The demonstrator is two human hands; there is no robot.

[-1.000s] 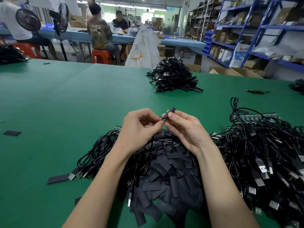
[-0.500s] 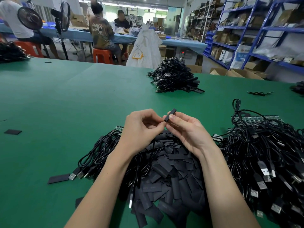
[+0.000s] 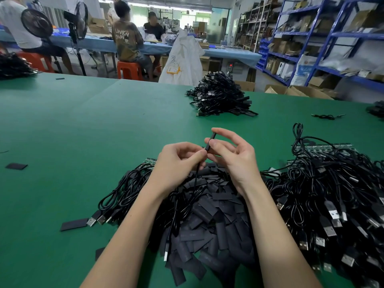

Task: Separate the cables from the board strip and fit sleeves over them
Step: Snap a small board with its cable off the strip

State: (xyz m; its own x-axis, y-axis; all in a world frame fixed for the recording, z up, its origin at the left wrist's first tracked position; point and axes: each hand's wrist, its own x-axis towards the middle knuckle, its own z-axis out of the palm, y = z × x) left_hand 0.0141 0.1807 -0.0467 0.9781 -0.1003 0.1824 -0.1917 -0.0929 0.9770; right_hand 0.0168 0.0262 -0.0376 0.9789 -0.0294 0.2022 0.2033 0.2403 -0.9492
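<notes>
Both hands meet above the worktop (image 3: 104, 125): the left hand (image 3: 178, 163) pinches a thin black cable (image 3: 195, 181) just below its end, while the right hand (image 3: 232, 156) holds the black sleeve (image 3: 210, 140) on that end between thumb and forefinger, its other fingers loose. Under the wrists lies a heap of loose sleeves (image 3: 209, 221), flanked left by a small cable bundle (image 3: 124, 190) and right by a large cable tangle (image 3: 332, 194) with board strips (image 3: 324, 146) at its far edge. Bare green surface stretches left and ahead to a far cable pile (image 3: 220, 96).

Both my forearms extend forward, hands raised and meeting at centre. My left hand (image 3: 178, 161) is curled, thumb and forefinger pinched together. My right hand (image 3: 234, 156) faces palm-inward, thumb and forefinger pinching, remaining fingers loosely spread.
</notes>
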